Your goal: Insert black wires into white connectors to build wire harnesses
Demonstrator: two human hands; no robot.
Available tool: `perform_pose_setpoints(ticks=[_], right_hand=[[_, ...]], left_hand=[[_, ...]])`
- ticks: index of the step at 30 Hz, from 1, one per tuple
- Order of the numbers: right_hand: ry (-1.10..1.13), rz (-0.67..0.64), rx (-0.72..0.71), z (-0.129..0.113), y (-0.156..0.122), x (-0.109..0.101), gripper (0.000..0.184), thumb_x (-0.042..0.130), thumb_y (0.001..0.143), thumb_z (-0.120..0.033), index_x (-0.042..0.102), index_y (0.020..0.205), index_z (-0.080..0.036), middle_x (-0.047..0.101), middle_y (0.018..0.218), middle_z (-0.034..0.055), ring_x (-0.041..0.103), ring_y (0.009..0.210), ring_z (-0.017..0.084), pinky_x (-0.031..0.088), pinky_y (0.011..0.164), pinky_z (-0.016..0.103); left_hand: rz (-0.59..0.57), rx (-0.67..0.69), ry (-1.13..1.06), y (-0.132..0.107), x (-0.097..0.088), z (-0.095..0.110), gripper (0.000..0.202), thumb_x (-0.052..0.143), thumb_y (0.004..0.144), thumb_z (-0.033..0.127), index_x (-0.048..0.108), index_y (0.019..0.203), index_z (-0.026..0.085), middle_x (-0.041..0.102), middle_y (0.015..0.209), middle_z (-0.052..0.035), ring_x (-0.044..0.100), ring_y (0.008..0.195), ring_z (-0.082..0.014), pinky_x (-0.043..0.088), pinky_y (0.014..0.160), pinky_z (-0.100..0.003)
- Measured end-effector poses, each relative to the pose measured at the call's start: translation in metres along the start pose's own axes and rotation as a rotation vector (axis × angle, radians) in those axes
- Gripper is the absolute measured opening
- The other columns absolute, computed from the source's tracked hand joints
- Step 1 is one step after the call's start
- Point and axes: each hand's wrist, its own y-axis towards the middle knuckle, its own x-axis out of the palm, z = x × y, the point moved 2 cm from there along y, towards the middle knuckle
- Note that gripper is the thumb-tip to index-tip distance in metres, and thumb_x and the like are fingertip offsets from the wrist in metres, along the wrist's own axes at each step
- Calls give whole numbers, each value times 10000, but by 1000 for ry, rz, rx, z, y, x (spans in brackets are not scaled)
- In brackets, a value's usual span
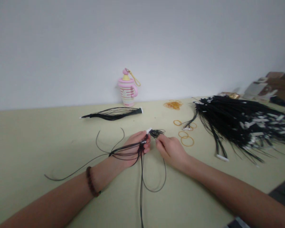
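Observation:
My left hand is closed around a black wire harness with white connectors near the fingertips. Loose wires trail from it over my wrist to the left and hang down toward the table's front. Just to the right, my right hand has its fingers curled together at the wires fanning out past the white connector. Exactly what those fingers pinch is partly hidden, but the black strands run into them. Behind my hands lies a bundled black harness with a white end.
A large pile of black harnesses with white connectors covers the table's right side. Yellow rubber bands lie in a heap, with several loose ones nearer. A pink-and-white cup stands against the wall. Cardboard boxes sit far right.

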Motion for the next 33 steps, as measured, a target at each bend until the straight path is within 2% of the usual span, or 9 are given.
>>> perform_pose_setpoints(ticks=[9, 19, 26, 29, 33], right_hand=[[-19, -3, 10, -3, -1, -1, 211, 335, 863, -219, 502, 755, -151, 567, 568, 31, 534, 514, 133, 268, 494, 211], [61, 17, 6, -3, -2, -1, 215, 309, 870, -225, 474, 752, -154, 540, 551, 17, 523, 501, 130, 287, 497, 209], [17, -22, -23, -7, -1, 3, 221, 319, 871, -253, 494, 780, -154, 581, 602, 32, 543, 526, 136, 290, 504, 216], [-46, -24, -33, -7, -1, 5, 220, 335, 870, -274, 510, 806, -158, 606, 629, 38, 555, 531, 148, 271, 491, 226], [-83, -47, -31, -6, -2, 5, 232, 321, 876, -270, 519, 841, -155, 627, 658, 48, 570, 551, 158, 273, 494, 231]], left_hand=[[9, 45, 43, -1, 2, 0, 219, 544, 770, 325, 500, 729, 114, 417, 579, 26, 372, 473, -46, 305, 415, -168], [28, 93, 124, -4, 7, 0, 232, 503, 793, 351, 479, 739, 127, 416, 574, 29, 374, 464, -50, 298, 421, -178], [84, 148, 235, -7, 12, 1, 249, 518, 782, 375, 479, 727, 136, 433, 557, 36, 383, 442, -41, 286, 410, -167], [93, 184, 348, -7, 11, 0, 246, 515, 784, 372, 480, 696, 145, 421, 519, 48, 385, 425, -46, 282, 397, -169], [96, 252, 636, -8, 11, 2, 262, 471, 800, 395, 467, 674, 165, 399, 488, 63, 378, 411, -60, 280, 382, -181]])
